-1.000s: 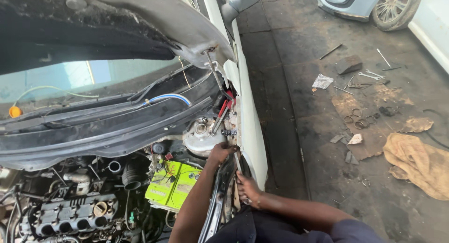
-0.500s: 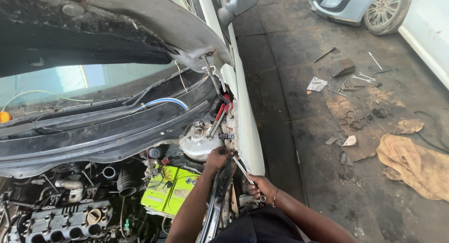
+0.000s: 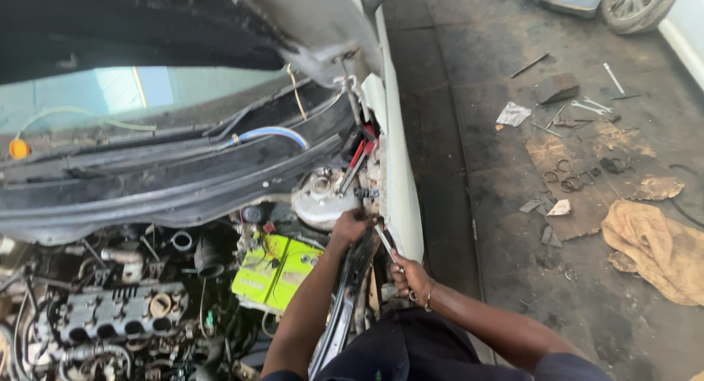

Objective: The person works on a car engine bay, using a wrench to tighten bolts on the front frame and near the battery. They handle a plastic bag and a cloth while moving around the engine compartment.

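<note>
One wrench (image 3: pixel 386 243) (right hand (image 3: pixel 409 276) gripping), left hand (image 3: pixel 350 225) by one strut mount (image 3: pixel 321 196)

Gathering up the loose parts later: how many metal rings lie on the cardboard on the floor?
4, as far as shows: one ring at the left, one above it, two close together right of them. Others may be hidden among the dark scraps nearby.
</note>
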